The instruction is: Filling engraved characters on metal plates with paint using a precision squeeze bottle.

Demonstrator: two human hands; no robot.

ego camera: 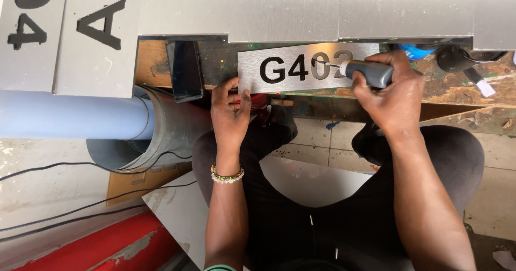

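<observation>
1. Large brushed metal sheets (pixel 301 7) cover the top of the bench, some with black stencilled characters, lying edge to edge above your hands.
2. A pale blue pipe (pixel 70 115) runs in from the left and enters a grey socket (pixel 172 126), just left of your left hand.
3. The wooden bench (pixel 462 96), stained with paint, shows beneath the sheets on the right.
4. A small metal plate (pixel 252 72) with black cut-out characters lies at the bench's near edge, between your two hands and just below the big sheets.
5. A dark bracket (pixel 185 69) stands just left of the plate.
6. Your right hand (pixel 389 96) is wrapped tight around a grey-handled tool (pixel 371 73), fingers curled closed over the handle; its thin tip touches the plate among the right-hand characters.
7. Your left hand (pixel 230 112) presses the plate's lower left edge, fingers laid close together on it, thumb at the rim, holding it flat.
8. A beaded bracelet (pixel 227 175) sits on your left wrist.
</observation>
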